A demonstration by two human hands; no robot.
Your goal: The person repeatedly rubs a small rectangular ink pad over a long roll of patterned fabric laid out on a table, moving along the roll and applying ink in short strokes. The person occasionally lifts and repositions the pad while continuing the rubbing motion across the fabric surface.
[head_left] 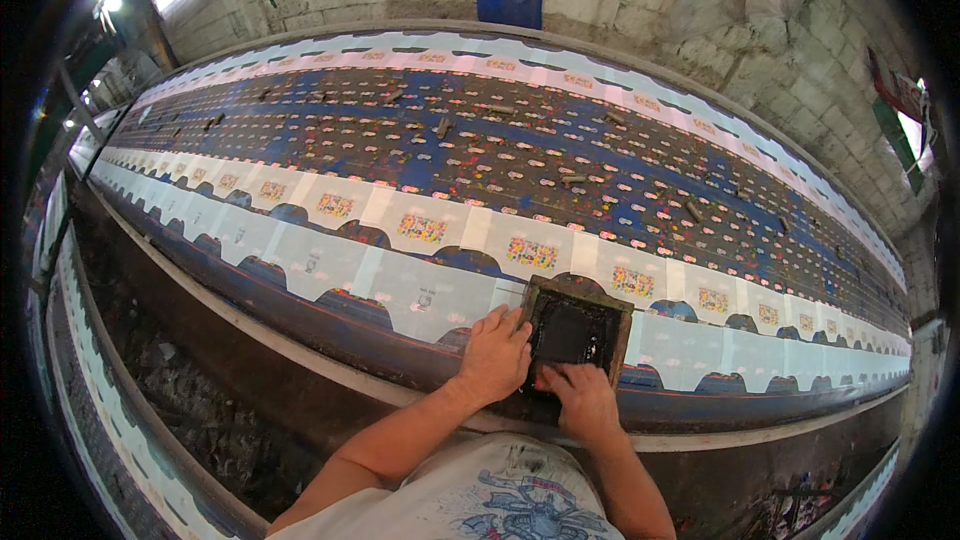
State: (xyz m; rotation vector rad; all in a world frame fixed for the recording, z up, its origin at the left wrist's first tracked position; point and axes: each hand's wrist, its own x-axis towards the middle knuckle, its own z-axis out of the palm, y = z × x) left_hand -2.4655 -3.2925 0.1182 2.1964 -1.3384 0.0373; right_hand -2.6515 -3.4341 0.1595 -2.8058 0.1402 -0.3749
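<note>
Head view: hands apart, wooden frame between them, set over pale panels. Left hand lies against its left wall, probably steadying it; firm grip or not, can't tell. Right hand dips inside the near end, any held item too hidden to call. Frame blocks the panel underneath; small blocks scattered beyond both hands, well clear.
</note>
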